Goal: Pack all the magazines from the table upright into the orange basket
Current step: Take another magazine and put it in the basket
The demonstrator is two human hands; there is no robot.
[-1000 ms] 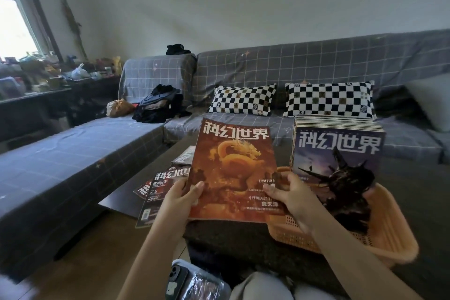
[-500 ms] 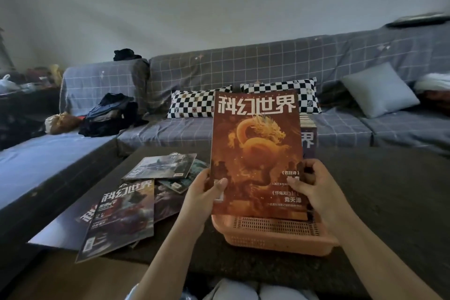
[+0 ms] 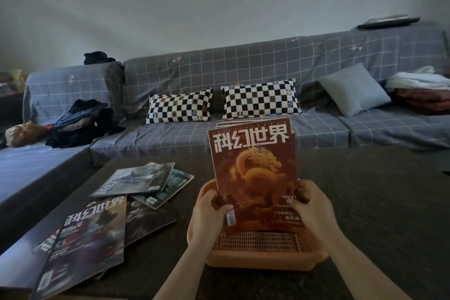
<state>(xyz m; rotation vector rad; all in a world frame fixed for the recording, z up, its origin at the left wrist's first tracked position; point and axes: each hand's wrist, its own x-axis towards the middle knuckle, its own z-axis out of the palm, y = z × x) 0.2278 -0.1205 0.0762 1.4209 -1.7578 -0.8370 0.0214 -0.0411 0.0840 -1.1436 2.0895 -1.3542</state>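
An orange magazine with a golden dragon cover (image 3: pixel 254 168) stands upright in the orange basket (image 3: pixel 260 254), in front of other upright magazines whose top edges (image 3: pixel 233 124) peek out behind it. My left hand (image 3: pixel 209 214) grips its lower left edge. On the lower right edge my right hand (image 3: pixel 310 207) holds it with curled fingers. Several magazines lie flat on the dark table (image 3: pixel 365 190) to the left: a dark one with white title (image 3: pixel 90 231), a grey one (image 3: pixel 136 179) and a teal one (image 3: pixel 170 187) beneath it.
A grey checked sofa (image 3: pixel 243 73) runs behind the table and along the left side. Two black-and-white checked cushions (image 3: pixel 180 108), a pale blue cushion (image 3: pixel 353 89), a pile of dark clothes (image 3: pixel 80 122) and folded blankets (image 3: pixel 421 91) lie on it.
The dragon magazine has moved right and down, from in the air into the basket in front of the upright stack. Both hands kept hold of it. The view has turned to the right.
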